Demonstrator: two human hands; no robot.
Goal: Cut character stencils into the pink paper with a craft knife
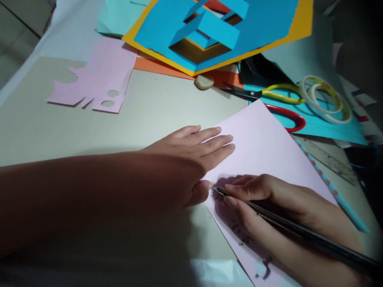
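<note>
A sheet of pale pink paper (pixel 254 139) lies at an angle on the table. My left hand (pixel 197 155) rests flat on its left edge, fingers stretched out and the thumb bent near the pencil's tip. My right hand (pixel 269 215) pinches a dark pencil (pixel 287 223), held as for writing, with its point at the paper's left edge beside my left thumb. Whether the point touches the paper I cannot tell. Below the right hand, dark marks and hand shadow fall on the sheet; what the marks are is unclear.
At the back stands a blue and yellow pop-up card (pixel 185 59). A cut pink paper piece (pixel 95 79) lies left. To the right are scissors (pixel 254 94) with yellow and red handles, tape rolls (pixel 321 95), a clear ruler (pixel 329 159) and a blue dotted strip (pixel 338 193). A small stone (pixel 204 82) sits behind.
</note>
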